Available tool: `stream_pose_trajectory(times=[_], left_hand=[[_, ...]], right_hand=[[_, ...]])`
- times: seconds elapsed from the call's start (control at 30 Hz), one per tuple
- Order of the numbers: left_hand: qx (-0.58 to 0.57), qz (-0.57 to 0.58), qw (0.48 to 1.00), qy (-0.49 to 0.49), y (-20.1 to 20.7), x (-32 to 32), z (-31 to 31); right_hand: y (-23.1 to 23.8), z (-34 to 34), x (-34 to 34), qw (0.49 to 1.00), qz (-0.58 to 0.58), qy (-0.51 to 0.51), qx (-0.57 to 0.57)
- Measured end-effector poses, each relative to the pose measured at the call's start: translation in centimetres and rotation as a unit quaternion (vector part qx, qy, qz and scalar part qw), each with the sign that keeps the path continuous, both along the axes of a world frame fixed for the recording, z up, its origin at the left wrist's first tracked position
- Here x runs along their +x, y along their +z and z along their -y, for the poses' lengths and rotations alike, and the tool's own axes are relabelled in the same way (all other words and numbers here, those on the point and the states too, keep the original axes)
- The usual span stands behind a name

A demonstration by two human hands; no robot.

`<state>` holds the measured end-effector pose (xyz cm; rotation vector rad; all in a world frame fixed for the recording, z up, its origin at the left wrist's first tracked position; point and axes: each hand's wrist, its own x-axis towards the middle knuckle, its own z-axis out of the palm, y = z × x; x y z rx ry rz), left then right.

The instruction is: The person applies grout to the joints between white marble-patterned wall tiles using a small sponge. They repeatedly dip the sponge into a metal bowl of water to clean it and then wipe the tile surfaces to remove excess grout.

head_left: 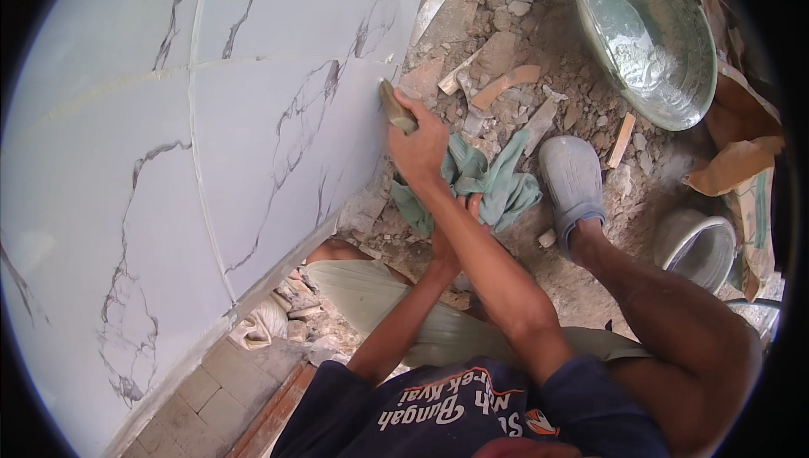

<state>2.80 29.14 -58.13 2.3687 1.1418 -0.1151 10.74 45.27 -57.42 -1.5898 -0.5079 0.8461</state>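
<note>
My right hand (420, 142) is closed around a short, olive-brown object with a rounded edge (393, 107), perhaps a scraper or pad; its kind does not show clearly. The object's upper end touches the white marble-patterned tile surface (253, 146) near its right edge, just below a grout line. Below and behind my right forearm, my left hand (472, 208) grips a crumpled green cloth (497, 180). My right forearm crosses over the left one and hides part of that hand.
Rubble and tile offcuts (510, 83) cover the ground. A large basin (712, 91) with some wet grey residue stands at the upper right, above a smaller bucket (699, 247) and torn paper sacking (733, 167). My grey clog (573, 180) rests beside the cloth.
</note>
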Motion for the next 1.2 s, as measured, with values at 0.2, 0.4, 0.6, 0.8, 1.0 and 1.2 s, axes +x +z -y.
stream_pose_trajectory(times=[0.2, 0.4, 0.6, 0.8, 1.0, 1.2], left_hand=[[-0.087, 0.036, 0.995, 0.041, -1.5, -1.6, 0.7], [-0.1, -0.031, 0.993, 0.051, -1.0, -1.3, 0.9], [0.02, 0.011, 1.0, -0.002, -1.0, -0.8, 0.3], [-0.039, -0.015, 0.999, 0.006, -1.3, -0.6, 0.5], [0.06, 0.003, 0.998, 0.004, -2.0, -1.5, 1.1], [0.04, -0.027, 0.998, -0.039, -1.6, -1.3, 0.8]], right_hand=[[0.3, -3.8, 3.7, 0.987, -0.017, -0.069, -0.144], [2.8, -3.5, 3.0, 0.998, 0.04, -0.052, -0.026], [0.6, 0.2, 1.0, 0.994, -0.019, -0.06, 0.09], [0.3, -2.4, 0.5, 0.99, -0.01, -0.107, 0.088], [1.5, -0.7, 3.3, 0.999, -0.007, -0.037, -0.002], [0.3, -5.4, 6.5, 0.984, -0.021, 0.026, -0.174]])
